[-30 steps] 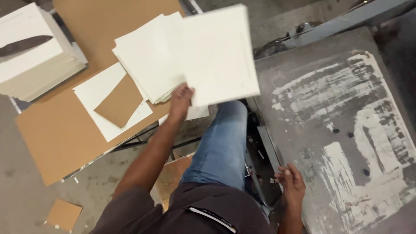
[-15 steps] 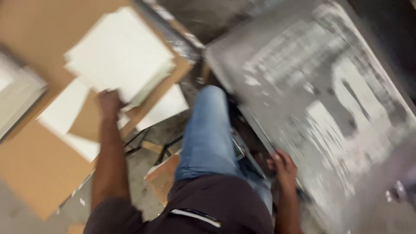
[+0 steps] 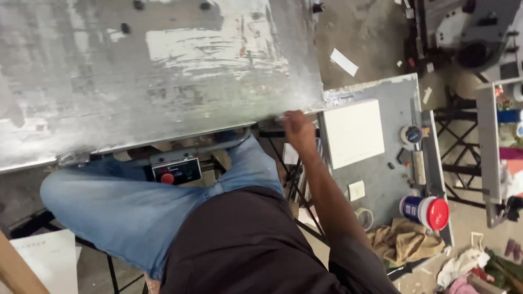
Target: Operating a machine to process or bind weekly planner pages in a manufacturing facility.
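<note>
My right hand (image 3: 298, 128) is curled on the near edge of a large scuffed metal worktable (image 3: 163, 71), close to its right corner. My left hand is out of view. I am seated, with my knees in blue jeans (image 3: 136, 212) under the table. A small control box with a red button (image 3: 175, 171) hangs below the table edge, between my legs. Just right of my right hand, a stack of white sheets (image 3: 354, 132) lies on a grey side table (image 3: 392, 103).
On the side table are a tape roll (image 3: 412, 134), a blue jar with a red lid (image 3: 425, 211), a small white block (image 3: 356, 190) and a tan cloth (image 3: 403, 242). A white sheet (image 3: 49, 261) lies at bottom left. Machine frames (image 3: 490, 136) stand at right.
The view has swung from the left side to the right. My left hand with its fan of white sheets and the cardboard pile have gone out of sight. My right hand stays on the table edge.
</note>
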